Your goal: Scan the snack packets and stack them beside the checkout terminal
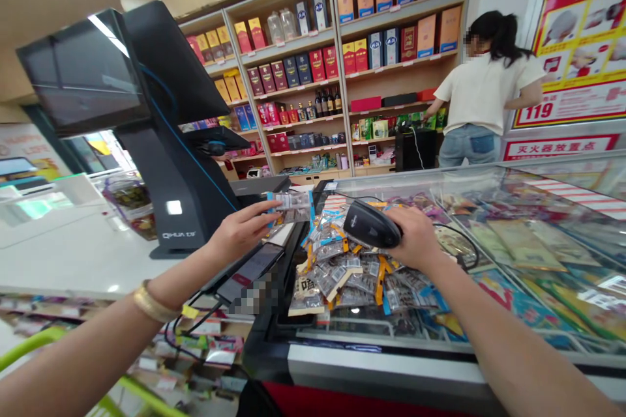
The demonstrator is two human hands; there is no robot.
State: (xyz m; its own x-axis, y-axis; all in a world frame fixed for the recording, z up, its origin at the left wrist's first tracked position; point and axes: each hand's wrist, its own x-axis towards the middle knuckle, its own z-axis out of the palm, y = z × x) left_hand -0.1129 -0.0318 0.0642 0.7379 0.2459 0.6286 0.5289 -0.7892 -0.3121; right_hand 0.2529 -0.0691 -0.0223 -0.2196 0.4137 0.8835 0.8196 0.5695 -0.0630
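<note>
My left hand [242, 231] pinches a small clear snack packet [293, 206] with blue edges and holds it up above the counter. My right hand [415, 238] grips a black handheld barcode scanner [372, 225], its head turned left toward the packet. Below both hands a pile of several similar small packets [342, 273] with orange and blue trim lies on the glass counter [538, 221]. A gold bracelet sits on my left wrist.
A black point-of-sale terminal [161, 117] with two screens stands at the left on a white counter. Shelves of boxed goods and bottles [342, 58] fill the back wall. A person in a white shirt and jeans [482, 91] stands facing them. A red poster hangs at right.
</note>
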